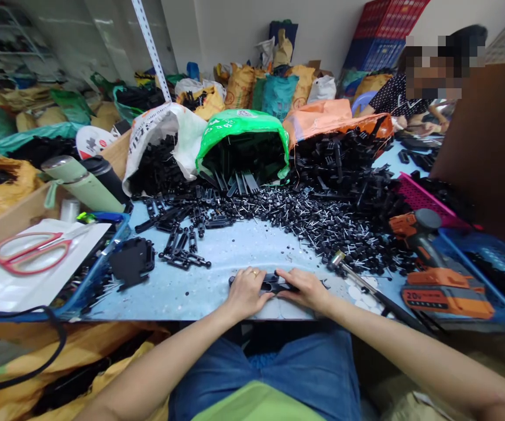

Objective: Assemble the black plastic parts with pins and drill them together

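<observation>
Cluttered blue table [217,257], black plastic part [273,284] gripped between left hand [247,292] and right hand [305,287], hammer [366,286] just right of them, scissors [30,251] far left.

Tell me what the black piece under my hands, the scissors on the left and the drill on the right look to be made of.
The black piece under the left hand and right hand looks like moulded plastic with a dull sheen. The scissors have glossy red handles, probably plastic; their blades are too pale to judge. The drill has an orange and black casing, likely hard plastic.
</observation>
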`<state>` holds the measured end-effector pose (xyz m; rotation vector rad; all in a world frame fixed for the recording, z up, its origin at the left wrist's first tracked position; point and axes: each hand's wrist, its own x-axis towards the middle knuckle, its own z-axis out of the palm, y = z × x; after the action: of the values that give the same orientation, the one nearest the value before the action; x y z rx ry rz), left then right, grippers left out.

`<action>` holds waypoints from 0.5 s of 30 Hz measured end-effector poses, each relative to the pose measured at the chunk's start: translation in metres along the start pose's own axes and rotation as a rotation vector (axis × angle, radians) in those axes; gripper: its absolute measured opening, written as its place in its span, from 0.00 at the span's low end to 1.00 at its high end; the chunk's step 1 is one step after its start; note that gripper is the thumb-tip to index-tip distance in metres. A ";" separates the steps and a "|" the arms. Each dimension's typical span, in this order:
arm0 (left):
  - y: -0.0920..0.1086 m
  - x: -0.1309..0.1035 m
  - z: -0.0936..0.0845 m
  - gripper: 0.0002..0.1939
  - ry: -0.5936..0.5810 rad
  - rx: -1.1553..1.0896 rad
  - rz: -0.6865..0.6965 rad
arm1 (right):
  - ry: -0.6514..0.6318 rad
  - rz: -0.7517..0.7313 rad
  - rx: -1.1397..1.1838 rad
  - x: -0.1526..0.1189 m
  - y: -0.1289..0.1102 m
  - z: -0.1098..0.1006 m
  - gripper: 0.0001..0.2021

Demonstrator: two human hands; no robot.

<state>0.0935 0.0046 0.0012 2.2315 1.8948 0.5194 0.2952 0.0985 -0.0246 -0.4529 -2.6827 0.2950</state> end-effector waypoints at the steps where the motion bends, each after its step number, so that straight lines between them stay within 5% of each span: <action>1: 0.001 -0.001 0.000 0.21 0.012 0.007 -0.018 | -0.010 -0.009 -0.011 0.000 0.002 -0.001 0.28; 9: 0.007 -0.001 -0.007 0.25 -0.004 0.087 0.029 | -0.197 -0.177 -0.084 0.008 0.012 -0.014 0.23; 15: -0.009 -0.008 -0.015 0.16 0.071 0.256 0.164 | -0.030 0.096 -0.191 0.016 0.004 -0.029 0.27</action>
<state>0.0784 -0.0033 0.0107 2.5789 1.9188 0.4025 0.2941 0.1120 0.0058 -0.6396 -2.7352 0.0731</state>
